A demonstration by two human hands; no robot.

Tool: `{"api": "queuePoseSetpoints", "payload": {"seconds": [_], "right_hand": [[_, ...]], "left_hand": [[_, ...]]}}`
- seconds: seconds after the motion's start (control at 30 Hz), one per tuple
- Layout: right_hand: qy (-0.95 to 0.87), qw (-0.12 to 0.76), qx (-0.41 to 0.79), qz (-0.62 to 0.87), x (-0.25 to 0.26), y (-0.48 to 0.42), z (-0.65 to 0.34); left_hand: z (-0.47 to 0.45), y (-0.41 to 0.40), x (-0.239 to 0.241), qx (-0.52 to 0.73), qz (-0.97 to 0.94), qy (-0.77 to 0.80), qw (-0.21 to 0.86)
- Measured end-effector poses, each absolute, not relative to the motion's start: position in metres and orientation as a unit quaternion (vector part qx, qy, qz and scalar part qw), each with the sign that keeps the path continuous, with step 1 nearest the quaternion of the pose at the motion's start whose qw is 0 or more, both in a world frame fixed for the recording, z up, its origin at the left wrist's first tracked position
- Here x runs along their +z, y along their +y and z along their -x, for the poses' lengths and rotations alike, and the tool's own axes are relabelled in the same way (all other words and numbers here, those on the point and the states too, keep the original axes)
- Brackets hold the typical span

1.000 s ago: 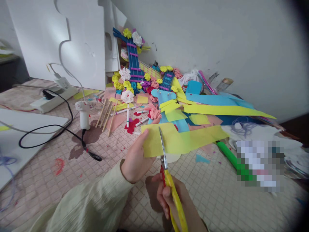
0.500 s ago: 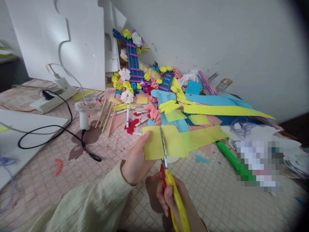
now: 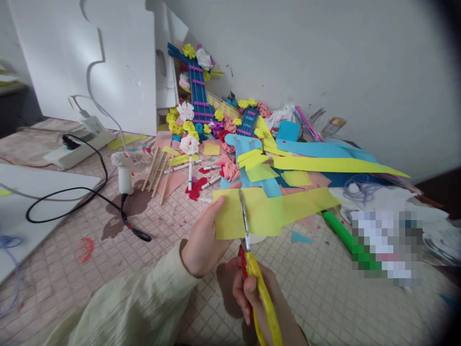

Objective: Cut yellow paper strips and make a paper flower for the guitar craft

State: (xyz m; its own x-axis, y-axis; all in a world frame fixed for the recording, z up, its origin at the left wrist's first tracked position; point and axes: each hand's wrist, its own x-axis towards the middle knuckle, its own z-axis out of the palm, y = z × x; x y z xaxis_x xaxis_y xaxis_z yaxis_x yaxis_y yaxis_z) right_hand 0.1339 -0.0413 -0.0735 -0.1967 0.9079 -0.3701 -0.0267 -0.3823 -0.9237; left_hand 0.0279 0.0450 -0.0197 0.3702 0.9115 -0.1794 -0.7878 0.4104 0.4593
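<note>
My left hand (image 3: 203,240) pinches the left end of a yellow paper strip (image 3: 266,211), thumb on top and fingers behind it. The strip runs off to the right above the table. In my right hand (image 3: 248,288) is a pair of scissors (image 3: 264,295) with yellow and red handles. Their blades point away from me and lie across the paper, just right of my left thumb. Whether the lower blade is fully behind the paper is hidden. Beyond the strip lie a light blue cut-out (image 3: 248,149) and several yellow paper squares (image 3: 297,178).
A white glue gun (image 3: 125,175) stands at left near a power strip (image 3: 81,146) and black cable. Wooden sticks (image 3: 158,175), markers (image 3: 190,173) and crepe flowers (image 3: 189,144) lie at the centre back. A green roll (image 3: 340,233) lies at right. White boards (image 3: 126,62) lean behind.
The scissor blades look slightly more closed on the paper. Both hands and the strip stay in nearly the same place.
</note>
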Motion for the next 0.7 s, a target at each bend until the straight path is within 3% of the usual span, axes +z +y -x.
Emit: {"api": "queuePoseSetpoints", "payload": {"seconds": [0.37,0.7], "right_hand": [[-0.37,0.37,0.714,0.464,-0.0763,-0.036,-0.1379],[-0.39,0.384,0.686,0.479,-0.0781,-0.0382,-0.1363]], "left_hand": [[-0.0282,0.0471,-0.0208,0.524,-0.146,0.194,0.817],[-0.0304,0.0465,-0.0203,0.53,-0.133,0.215,0.81]]}}
